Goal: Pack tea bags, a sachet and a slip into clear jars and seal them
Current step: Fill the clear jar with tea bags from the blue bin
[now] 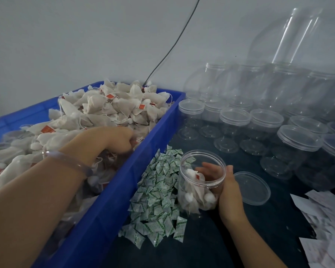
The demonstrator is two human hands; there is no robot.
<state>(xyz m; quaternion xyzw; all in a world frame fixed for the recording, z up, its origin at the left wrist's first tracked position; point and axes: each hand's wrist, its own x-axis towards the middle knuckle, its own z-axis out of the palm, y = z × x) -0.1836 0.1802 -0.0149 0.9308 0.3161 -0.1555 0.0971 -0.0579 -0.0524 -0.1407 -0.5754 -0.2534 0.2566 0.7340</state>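
From my feed: left hand (120,139) is down in the blue crate (143,151), fingers curled into the tea bags (108,107) (pinching one? I cannot tell). Right of the crate, past the sachets (157,194) heaped against its wall, right hand (227,190) wraps the tilted jar (199,182), part-filled with bags. Its lid (252,188) lies farther right, slips (327,219) beyond.

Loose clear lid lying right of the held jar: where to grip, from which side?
Pinch the lid by its rim at the near edge, coming from above. It lies flat and shallow on the table, so only the rim offers purchase; the right hand on the jar crowds its left edge, and empty jars stand behind.
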